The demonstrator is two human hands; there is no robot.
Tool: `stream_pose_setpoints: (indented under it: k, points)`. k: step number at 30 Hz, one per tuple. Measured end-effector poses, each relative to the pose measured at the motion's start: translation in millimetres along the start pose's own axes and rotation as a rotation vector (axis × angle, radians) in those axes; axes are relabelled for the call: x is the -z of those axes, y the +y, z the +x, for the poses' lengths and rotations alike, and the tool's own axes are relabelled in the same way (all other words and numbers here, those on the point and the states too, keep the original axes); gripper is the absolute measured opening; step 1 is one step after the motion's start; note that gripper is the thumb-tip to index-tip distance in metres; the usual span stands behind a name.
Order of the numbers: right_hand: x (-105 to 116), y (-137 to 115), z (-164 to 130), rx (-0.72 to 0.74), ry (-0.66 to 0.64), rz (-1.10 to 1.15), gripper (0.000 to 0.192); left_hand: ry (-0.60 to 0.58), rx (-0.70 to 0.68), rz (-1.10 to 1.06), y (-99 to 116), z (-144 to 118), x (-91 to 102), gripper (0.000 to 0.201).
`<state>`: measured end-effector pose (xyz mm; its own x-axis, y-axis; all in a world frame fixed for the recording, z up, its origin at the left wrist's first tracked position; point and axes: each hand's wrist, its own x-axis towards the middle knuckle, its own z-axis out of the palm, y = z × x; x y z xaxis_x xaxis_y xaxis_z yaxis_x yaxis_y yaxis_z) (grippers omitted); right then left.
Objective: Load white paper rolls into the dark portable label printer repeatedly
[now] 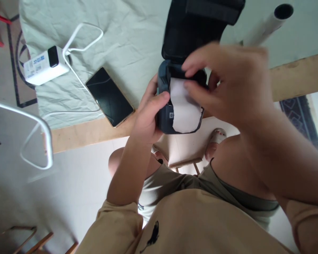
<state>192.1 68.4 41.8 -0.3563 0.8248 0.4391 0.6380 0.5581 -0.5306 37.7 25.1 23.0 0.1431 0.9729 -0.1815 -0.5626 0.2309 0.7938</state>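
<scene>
Nearest, at the bottom of the view, a person's tan shirt [196, 225] and bare knees fill the foreground, seen from above. Both forearms rise from here toward the middle of the picture. The left hand [148, 113] is wrapped around the left side of a small dark blue pouch [164, 120], thumb pressed across its front and the other fingers curled behind it, so the pouch is firmly gripped. It is held in the air just over the near edge of a table. A white sheet of paper [184, 111] sticks out of the pouch's open top and lies down its front. The right hand [228, 84] comes in from the right, its fingers bent and pinched closed on the upper edge of the paper at the pouch's mouth; the hand is slightly blurred. Just beyond the hands, a larger black bag [198, 24] stands open, touching the pouch's far side. To the left, a dark phone [110, 97] lies screen up on a pale cloth [127, 38] that covers the wooden table [90, 132]. Farther left sits a white charger block [43, 65] with a looping white cable [79, 31]. At far right, a white tube [270, 23] lies on the cloth.
</scene>
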Motion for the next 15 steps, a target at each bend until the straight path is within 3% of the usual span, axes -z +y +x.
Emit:
stream_pose_setpoints:
  k: [3,8,12,15]
  points:
    - [2.3,3.6,-0.1,0.058,-0.19,-0.182,0.016,0.04,-0.029,0.034,-1.4,-0.6,-2.1,0.016]
    - [7.9,1.1,1.6,-0.07,-0.339,-0.162,0.032,0.003,-0.004,0.055,-2.3,-1.2,0.2,0.025]
    - [20.4,-8.3,1.5,-0.123,-0.25,0.135,0.03,0.052,-0.035,0.022,-1.5,-0.5,2.2,0.023]
    - [27.5,-3.5,4.1,-0.184,-0.095,0.468,0.03,0.095,-0.045,-0.037,-1.3,1.0,4.2,0.019]
